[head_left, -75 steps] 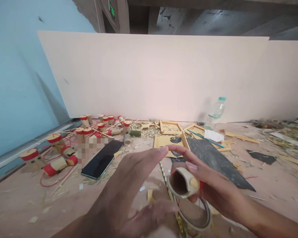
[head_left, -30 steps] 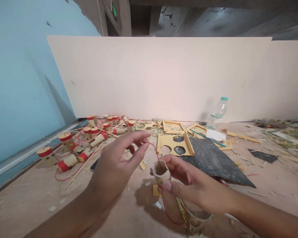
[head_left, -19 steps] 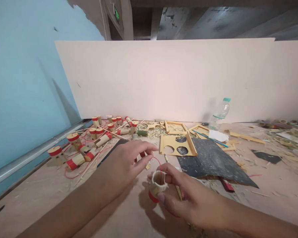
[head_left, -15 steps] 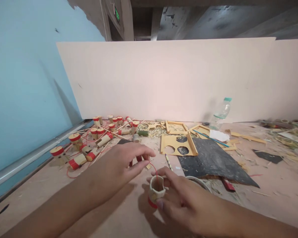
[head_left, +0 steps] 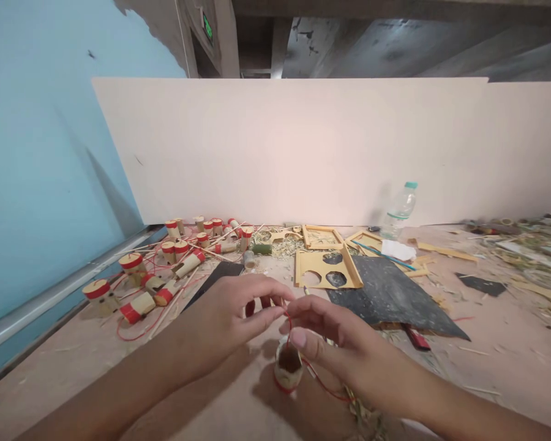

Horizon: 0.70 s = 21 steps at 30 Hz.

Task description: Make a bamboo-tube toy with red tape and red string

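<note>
My left hand (head_left: pixel 252 306) is closed in a pinch on a thin red cord (head_left: pixel 291 323). The cord drops into the open top of a short bamboo tube (head_left: pixel 285 378) with a red band at its lower end. Whether that tube hangs or rests on the table, I cannot tell. My right hand (head_left: pixel 344 346) is beside the cord and just above the tube, thumb and fingers apart, its fingertips close to those of my left hand. More red cord (head_left: pixel 324 386) trails from the tube under my right palm.
Several red-banded bamboo tubes (head_left: pixel 131 266) with cords and thin sticks lie at the left. Ahead are a yellow holed board (head_left: pixel 321 264), a dark sheet (head_left: pixel 395 300) and a plastic bottle (head_left: pixel 399 211). Shavings are scattered about, and a white panel (head_left: pixel 275 147) stands behind.
My right hand has let go of the bamboo tube and moved up toward the cord by my left fingertips. My left hand keeps its pinch. The view has shifted slightly right.
</note>
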Each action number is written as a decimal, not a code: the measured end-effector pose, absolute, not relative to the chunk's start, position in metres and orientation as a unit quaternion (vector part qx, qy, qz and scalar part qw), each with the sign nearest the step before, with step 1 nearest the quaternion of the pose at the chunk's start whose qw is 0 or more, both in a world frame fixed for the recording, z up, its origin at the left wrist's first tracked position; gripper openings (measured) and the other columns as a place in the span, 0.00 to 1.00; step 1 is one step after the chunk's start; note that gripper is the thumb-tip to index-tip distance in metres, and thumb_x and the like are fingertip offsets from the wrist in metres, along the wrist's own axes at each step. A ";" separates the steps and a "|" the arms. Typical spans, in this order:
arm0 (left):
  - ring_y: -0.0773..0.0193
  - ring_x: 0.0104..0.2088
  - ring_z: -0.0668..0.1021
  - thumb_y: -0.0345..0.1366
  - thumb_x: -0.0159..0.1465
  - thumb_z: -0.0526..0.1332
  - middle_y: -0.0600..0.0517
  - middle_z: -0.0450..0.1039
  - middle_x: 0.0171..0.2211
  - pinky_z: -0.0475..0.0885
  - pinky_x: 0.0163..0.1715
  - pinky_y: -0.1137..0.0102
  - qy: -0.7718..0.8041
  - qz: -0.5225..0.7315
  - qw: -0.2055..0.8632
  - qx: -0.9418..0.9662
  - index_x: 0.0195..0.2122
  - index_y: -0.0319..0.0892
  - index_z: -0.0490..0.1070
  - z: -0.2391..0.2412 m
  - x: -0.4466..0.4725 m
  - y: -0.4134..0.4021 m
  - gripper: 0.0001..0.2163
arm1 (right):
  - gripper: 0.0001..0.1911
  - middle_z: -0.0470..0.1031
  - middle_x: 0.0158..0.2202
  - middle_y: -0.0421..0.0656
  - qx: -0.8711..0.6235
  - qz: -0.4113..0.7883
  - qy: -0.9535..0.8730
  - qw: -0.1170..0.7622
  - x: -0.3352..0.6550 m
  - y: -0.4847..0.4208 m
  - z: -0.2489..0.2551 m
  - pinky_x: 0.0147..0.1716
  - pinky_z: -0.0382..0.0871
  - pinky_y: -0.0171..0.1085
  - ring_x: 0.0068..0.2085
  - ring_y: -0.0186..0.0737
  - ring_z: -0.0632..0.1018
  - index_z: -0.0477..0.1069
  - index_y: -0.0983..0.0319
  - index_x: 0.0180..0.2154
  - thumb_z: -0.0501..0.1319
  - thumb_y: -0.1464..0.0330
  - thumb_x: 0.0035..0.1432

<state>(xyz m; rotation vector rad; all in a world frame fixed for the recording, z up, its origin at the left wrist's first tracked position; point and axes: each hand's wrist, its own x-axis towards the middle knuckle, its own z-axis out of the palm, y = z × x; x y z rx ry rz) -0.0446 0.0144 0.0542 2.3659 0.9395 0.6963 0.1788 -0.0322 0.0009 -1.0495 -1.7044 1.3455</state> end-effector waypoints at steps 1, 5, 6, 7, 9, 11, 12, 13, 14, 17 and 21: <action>0.63 0.40 0.84 0.34 0.72 0.63 0.56 0.87 0.43 0.75 0.37 0.74 0.349 0.267 0.245 0.864 0.46 0.51 0.84 0.051 -0.044 0.015 0.10 | 0.20 0.83 0.45 0.46 -0.404 0.524 -0.651 0.372 0.175 -0.029 -0.001 0.51 0.74 0.44 0.48 0.49 0.82 0.78 0.60 0.48 0.65 0.50 0.71; 0.62 0.40 0.84 0.35 0.72 0.64 0.55 0.87 0.44 0.76 0.37 0.73 0.366 0.305 0.238 0.847 0.49 0.50 0.84 0.038 -0.046 0.017 0.09 | 0.21 0.81 0.36 0.43 -0.409 0.523 -0.637 0.392 0.165 -0.021 -0.009 0.42 0.72 0.38 0.39 0.42 0.80 0.80 0.61 0.38 0.67 0.49 0.68; 0.61 0.40 0.84 0.36 0.72 0.65 0.54 0.87 0.44 0.77 0.37 0.73 0.367 0.311 0.245 0.842 0.49 0.50 0.84 0.035 -0.046 0.017 0.09 | 0.21 0.81 0.36 0.43 -0.409 0.526 -0.631 0.398 0.164 -0.020 -0.010 0.42 0.72 0.38 0.39 0.42 0.79 0.80 0.62 0.38 0.68 0.49 0.68; 0.61 0.41 0.85 0.37 0.72 0.65 0.54 0.87 0.45 0.77 0.38 0.73 0.369 0.317 0.252 0.836 0.50 0.50 0.84 0.033 -0.047 0.017 0.09 | 0.22 0.81 0.36 0.43 -0.408 0.530 -0.624 0.404 0.164 -0.020 -0.010 0.41 0.72 0.38 0.38 0.42 0.79 0.80 0.62 0.38 0.68 0.49 0.67; 0.60 0.43 0.85 0.41 0.72 0.65 0.54 0.87 0.47 0.78 0.40 0.72 0.378 0.329 0.263 0.824 0.49 0.50 0.84 0.030 -0.049 0.017 0.09 | 0.21 0.81 0.35 0.43 -0.409 0.533 -0.614 0.414 0.165 -0.020 -0.012 0.41 0.72 0.38 0.37 0.41 0.79 0.79 0.62 0.38 0.68 0.49 0.67; 0.60 0.44 0.85 0.42 0.74 0.63 0.55 0.87 0.46 0.77 0.41 0.73 0.395 0.340 0.261 0.812 0.46 0.51 0.84 0.028 -0.051 0.018 0.09 | 0.19 0.82 0.34 0.43 -0.422 0.522 -0.610 0.422 0.165 -0.021 -0.014 0.40 0.73 0.38 0.36 0.41 0.79 0.78 0.61 0.37 0.67 0.51 0.68; 0.61 0.43 0.84 0.42 0.74 0.62 0.56 0.87 0.45 0.77 0.42 0.73 0.401 0.343 0.259 0.809 0.45 0.51 0.84 0.027 -0.052 0.018 0.10 | 0.18 0.82 0.34 0.43 -0.432 0.509 -0.614 0.421 0.165 -0.021 -0.015 0.40 0.73 0.38 0.36 0.41 0.79 0.78 0.61 0.37 0.67 0.53 0.68; 0.62 0.42 0.84 0.41 0.74 0.61 0.57 0.87 0.43 0.76 0.42 0.73 0.407 0.344 0.259 0.806 0.44 0.52 0.84 0.026 -0.052 0.019 0.10 | 0.16 0.83 0.34 0.43 -0.443 0.494 -0.619 0.421 0.165 -0.022 -0.017 0.40 0.73 0.37 0.36 0.41 0.79 0.79 0.61 0.38 0.66 0.54 0.69; 0.62 0.40 0.84 0.41 0.75 0.60 0.57 0.87 0.42 0.76 0.42 0.73 0.409 0.343 0.262 0.804 0.44 0.52 0.84 0.024 -0.052 0.019 0.10 | 0.15 0.83 0.34 0.43 -0.453 0.479 -0.624 0.420 0.164 -0.022 -0.018 0.39 0.73 0.37 0.36 0.41 0.79 0.79 0.60 0.39 0.65 0.55 0.69; 0.61 0.40 0.84 0.41 0.75 0.59 0.56 0.86 0.40 0.75 0.38 0.72 0.420 0.344 0.306 0.782 0.50 0.51 0.78 0.018 -0.051 0.019 0.09 | 0.14 0.84 0.35 0.43 -0.471 0.452 -0.630 0.422 0.163 -0.023 -0.022 0.39 0.73 0.37 0.36 0.42 0.80 0.79 0.60 0.41 0.64 0.55 0.69; 0.61 0.33 0.81 0.45 0.74 0.61 0.56 0.85 0.38 0.73 0.29 0.73 0.448 0.336 0.400 0.725 0.56 0.52 0.67 0.013 -0.047 0.016 0.13 | 0.16 0.83 0.33 0.42 -0.469 0.453 -0.622 0.433 0.162 -0.022 -0.025 0.38 0.75 0.36 0.35 0.41 0.80 0.79 0.60 0.38 0.64 0.55 0.69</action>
